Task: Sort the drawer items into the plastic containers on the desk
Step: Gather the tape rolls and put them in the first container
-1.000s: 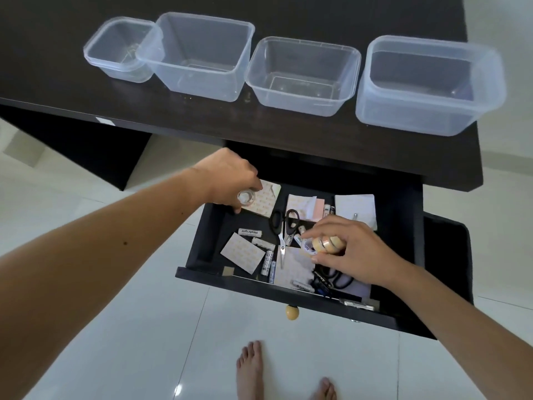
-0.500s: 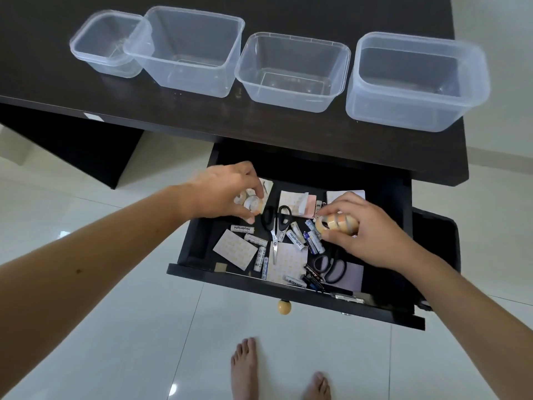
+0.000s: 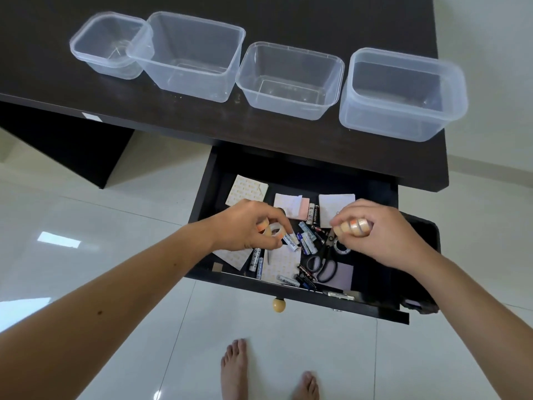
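Head view: both hands over the open drawer (image 3: pixel 291 174) — left hand (image 3: pixel 248 226) clamped on a clear tape roll (image 3: pixel 272 230), right hand (image 3: pixel 377 229) on stacked tape rolls (image 3: pixel 353 226). Four containers (image 3: pixel 288 79) wait on the worktop (image 3: pixel 331 21).

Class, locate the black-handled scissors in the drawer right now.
The scissors lie in the open drawer's front right part, below the right hand, beside scattered batteries.
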The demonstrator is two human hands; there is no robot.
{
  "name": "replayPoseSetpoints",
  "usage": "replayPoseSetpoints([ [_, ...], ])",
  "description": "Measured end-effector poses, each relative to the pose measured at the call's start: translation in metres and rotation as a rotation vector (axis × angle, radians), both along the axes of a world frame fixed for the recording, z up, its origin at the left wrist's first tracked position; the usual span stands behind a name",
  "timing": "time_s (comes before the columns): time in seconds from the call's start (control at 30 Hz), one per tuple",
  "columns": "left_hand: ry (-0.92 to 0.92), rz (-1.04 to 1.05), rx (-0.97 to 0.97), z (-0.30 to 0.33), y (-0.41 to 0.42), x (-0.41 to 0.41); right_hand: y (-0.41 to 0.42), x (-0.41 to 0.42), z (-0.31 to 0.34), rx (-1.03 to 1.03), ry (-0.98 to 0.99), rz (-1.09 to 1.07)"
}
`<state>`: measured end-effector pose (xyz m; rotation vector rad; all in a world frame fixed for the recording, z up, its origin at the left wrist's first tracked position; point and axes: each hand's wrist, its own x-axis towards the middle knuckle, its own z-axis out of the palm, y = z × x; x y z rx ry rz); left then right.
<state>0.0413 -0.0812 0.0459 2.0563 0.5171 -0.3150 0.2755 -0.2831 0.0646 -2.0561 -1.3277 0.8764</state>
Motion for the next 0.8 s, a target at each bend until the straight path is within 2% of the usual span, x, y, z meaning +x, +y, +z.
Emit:
replayPoseSetpoints([
  [0.13,0.001,-0.017,-0.019,-0.004,-0.018,0.015,0.000,-0.002,0.004,-0.060,-0.076,0.041],
  [0.2,-0.042,-0.042,0.021,-0.007,-0.030,0.027,-0.002,0.003,0.012,-0.042,-0.067,-0.004],
  [0.37,-0.087,-0.010,-0.026,-0.014,-0.052,0.062,-0.022,0.019,0.033,0.029,-0.046,-0.097],
  [0.53,-0.144,-0.014,0.125,-0.022,-0.070,0.091,-0.042,0.021,0.038,0.045,-0.025,-0.105],
  [0.8,-0.011,-0.119,0.380,-0.036,-0.076,0.106,-0.062,0.021,0.039,0.074,-0.015,-0.120],
])
